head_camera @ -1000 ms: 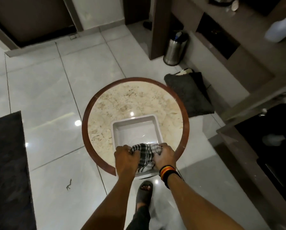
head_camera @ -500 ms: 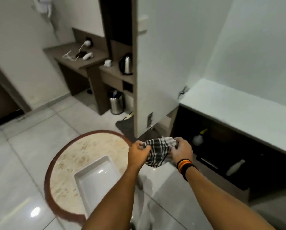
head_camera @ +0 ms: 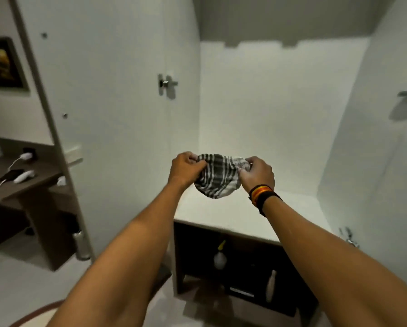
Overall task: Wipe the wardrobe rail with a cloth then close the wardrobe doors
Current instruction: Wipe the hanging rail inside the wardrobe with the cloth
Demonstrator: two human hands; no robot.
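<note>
A black-and-white checked cloth (head_camera: 218,177) is bunched between both my hands at chest height. My left hand (head_camera: 186,169) grips its left end and my right hand (head_camera: 256,174), with a striped band on the wrist, grips its right end. Straight ahead stands the open white wardrobe (head_camera: 275,119). Its left door (head_camera: 117,114) is swung open with a metal hinge on its inner face. The right door (head_camera: 386,149) also stands open. No rail shows in this view; the top of the wardrobe interior lies in grey shadow.
A white shelf (head_camera: 221,215) runs below my hands, over a dark compartment (head_camera: 245,270) holding a spray bottle (head_camera: 219,258) and another bottle (head_camera: 270,285). A brown desk (head_camera: 20,185) with cables stands at left. A round table rim (head_camera: 32,315) shows at bottom left.
I lifted the cloth out of the white tray on the round table and turned up and right to face the open wardrobe. Both hands kept hold of the cloth.
</note>
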